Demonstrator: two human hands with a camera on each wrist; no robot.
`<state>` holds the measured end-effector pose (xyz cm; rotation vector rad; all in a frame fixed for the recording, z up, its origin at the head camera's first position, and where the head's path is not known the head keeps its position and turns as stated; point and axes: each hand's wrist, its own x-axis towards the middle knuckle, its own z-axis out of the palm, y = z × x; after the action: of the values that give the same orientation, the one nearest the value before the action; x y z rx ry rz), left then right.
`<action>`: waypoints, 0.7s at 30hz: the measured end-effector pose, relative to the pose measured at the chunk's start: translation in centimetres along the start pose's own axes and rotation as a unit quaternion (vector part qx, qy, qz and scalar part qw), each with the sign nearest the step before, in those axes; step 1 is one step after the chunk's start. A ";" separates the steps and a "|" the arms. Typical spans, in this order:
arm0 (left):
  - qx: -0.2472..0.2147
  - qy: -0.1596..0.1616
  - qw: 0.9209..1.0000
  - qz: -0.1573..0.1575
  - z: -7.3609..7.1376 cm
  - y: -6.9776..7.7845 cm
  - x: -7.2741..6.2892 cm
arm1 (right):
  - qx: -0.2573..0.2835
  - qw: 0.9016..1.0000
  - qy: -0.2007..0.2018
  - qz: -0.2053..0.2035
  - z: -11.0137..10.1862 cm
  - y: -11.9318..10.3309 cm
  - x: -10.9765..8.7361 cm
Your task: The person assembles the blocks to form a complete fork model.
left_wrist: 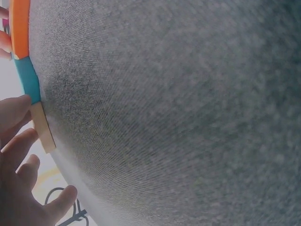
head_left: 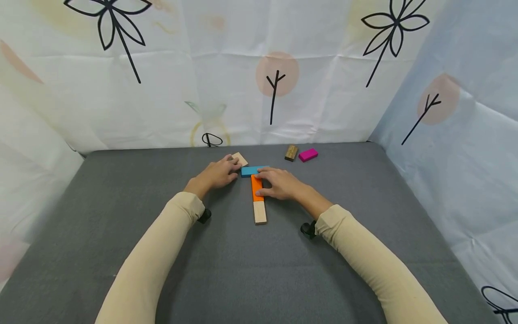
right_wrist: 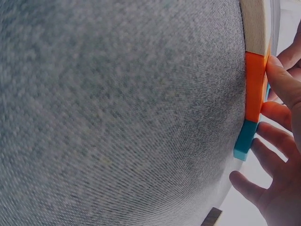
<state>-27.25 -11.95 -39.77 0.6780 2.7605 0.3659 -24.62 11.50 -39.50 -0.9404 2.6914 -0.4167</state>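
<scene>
Orange block lies at centre on a grey table, a pale wooden block end to end on its near side, a blue block crosswise at its far end. The right hand, fingers spread, touches orange and blue. The left hand, fingers also spread, touches a tilted beige block. Beyond, rightward: brown block, pink block.

in the head view the right hand hides part of the blue block and the orange block, while the left hand covers an edge of the far pale block. the bottom edge cuts off both sleeves. in the right wrist view the near pale block and the brown block leave the frame, and the table is blurred along the left side.
</scene>
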 end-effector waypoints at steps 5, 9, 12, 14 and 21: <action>-0.007 0.000 1.000 -0.002 0.0 0.0 -0.1 | 0.000 1.000 0.001 -0.003 0.1 0.0 0.1; -0.015 0.006 1.000 0.005 0.1 -0.2 -0.4 | -0.003 1.000 -0.001 -0.004 0.1 -0.1 0.1; -0.016 0.015 1.000 0.010 0.3 -0.4 -0.5 | -0.004 1.000 -0.001 -0.004 0.1 -0.2 0.1; -0.011 0.024 1.000 0.015 0.4 -0.4 -0.7 | -0.003 1.000 -0.001 -0.004 0.1 -0.2 0.1; 0.019 0.039 0.998 0.052 0.6 1.0 -2.0 | 0.000 1.000 0.000 -0.005 0.0 -0.2 0.0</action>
<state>-24.93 -12.00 -39.61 0.8374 2.8189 0.3715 -24.48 11.31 -39.43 -0.9535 2.6883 -0.4198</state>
